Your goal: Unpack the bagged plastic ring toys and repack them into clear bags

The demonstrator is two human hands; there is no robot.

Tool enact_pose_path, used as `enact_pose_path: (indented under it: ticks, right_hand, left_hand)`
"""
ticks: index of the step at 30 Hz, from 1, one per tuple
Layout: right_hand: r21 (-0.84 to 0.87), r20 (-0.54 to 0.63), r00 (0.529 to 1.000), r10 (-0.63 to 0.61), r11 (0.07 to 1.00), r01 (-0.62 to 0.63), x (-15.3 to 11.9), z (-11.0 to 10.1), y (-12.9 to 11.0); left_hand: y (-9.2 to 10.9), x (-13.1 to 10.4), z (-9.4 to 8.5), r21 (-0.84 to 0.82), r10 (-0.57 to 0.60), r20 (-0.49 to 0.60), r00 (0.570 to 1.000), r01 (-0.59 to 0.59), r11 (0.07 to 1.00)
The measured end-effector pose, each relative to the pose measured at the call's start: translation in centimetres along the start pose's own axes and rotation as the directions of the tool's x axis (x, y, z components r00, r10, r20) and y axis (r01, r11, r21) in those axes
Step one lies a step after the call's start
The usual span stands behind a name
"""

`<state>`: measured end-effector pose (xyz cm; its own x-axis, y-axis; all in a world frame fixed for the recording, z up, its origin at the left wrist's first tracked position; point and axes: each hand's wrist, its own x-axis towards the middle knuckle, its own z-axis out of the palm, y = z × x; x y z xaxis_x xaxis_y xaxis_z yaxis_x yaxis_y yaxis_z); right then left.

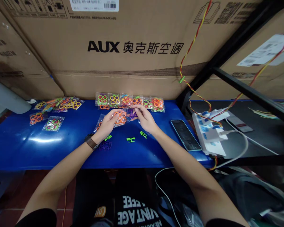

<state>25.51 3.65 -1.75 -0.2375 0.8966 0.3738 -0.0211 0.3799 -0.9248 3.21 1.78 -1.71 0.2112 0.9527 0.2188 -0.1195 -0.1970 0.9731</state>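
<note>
My left hand is closed on a clear plastic bag of orange ring-shaped pieces. Close beside it, my right hand pinches a small purple plastic piece at the bag's right end. Whether the purple piece is partly inside the bag I cannot tell. Below the hands, small green plastic pieces lie on the blue table, with a purple plastic piece near my left wrist. Another bag with orange pieces lies partly hidden behind my left hand.
Several filled bags line the back edge, and a pile of bags lies at the left. A phone and a white power strip with cables are at right. A large cardboard box stands behind the table.
</note>
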Motion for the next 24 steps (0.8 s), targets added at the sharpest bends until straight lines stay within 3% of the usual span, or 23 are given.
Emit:
enact_pose_path:
  ticks: [5,11,20,24]
  right_hand:
    - [-0.122,-0.075,0.992,-0.097,0.989,0.088,-0.2,0.4,0.0]
    - [-0.171,-0.105,0.989,-0.108,0.981,0.089,-0.1,0.2,0.1]
    - [-0.512,0.021,0.966,-0.256,0.827,0.230,-0.3,-0.6,-1.6]
    - [-0.496,0.109,0.975,-0.192,0.840,0.221,-0.4,-0.7,-2.2]
  left_hand:
    - [0.7,-0.4,0.3,0.049,0.009,-0.015,1.000,-0.009,0.999]
    - [1.8,-1.1,0.6,0.125,0.026,-0.047,0.999,-0.020,0.992]
    - [0.9,-0.2,0.2,0.084,-0.004,-0.045,0.999,0.008,0.996]
    - [0.6,-0.1,0.2,0.123,0.008,-0.040,0.999,-0.003,0.992]
